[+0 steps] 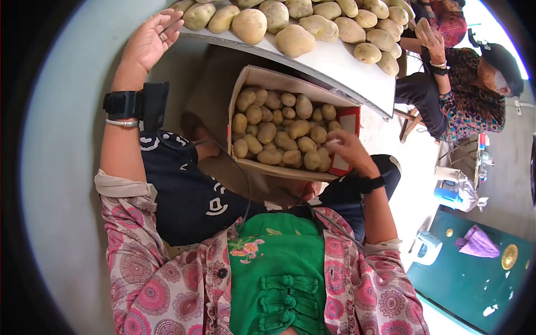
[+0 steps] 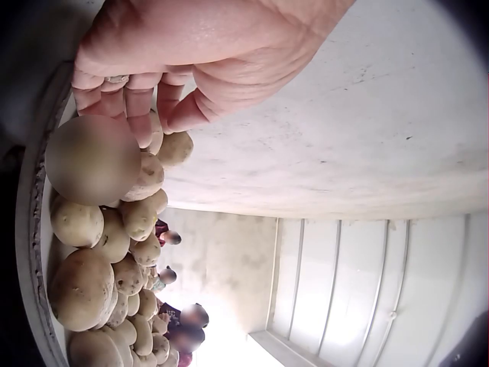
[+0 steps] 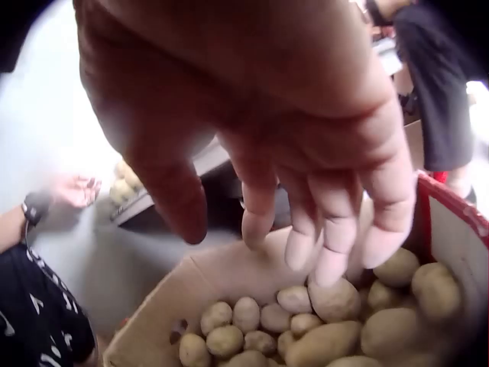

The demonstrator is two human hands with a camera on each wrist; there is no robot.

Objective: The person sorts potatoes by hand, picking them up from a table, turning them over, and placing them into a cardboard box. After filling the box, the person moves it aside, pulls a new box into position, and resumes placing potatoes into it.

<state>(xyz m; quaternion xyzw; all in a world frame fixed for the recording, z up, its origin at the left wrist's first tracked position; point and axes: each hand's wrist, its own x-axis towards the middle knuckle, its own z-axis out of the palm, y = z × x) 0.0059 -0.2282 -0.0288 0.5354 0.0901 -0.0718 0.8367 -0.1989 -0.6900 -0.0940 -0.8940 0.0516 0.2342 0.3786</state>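
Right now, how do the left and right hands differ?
Place: the left hand is at the potatoes on the tabletop; the right hand is over the carton of potatoes.
Ring: the left hand wears one; none shows on the right hand.
Wrist: a pale bracelet sits below the left hand; none shows below the right hand.
Shared: both are bare, and neither grips a potato.

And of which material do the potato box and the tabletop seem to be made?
The potato box looks like matt cardboard: its walls are thin and tan. The tabletop seems a smooth white board, perhaps laminate, judging by its even surface and grey edge; its core cannot be told.
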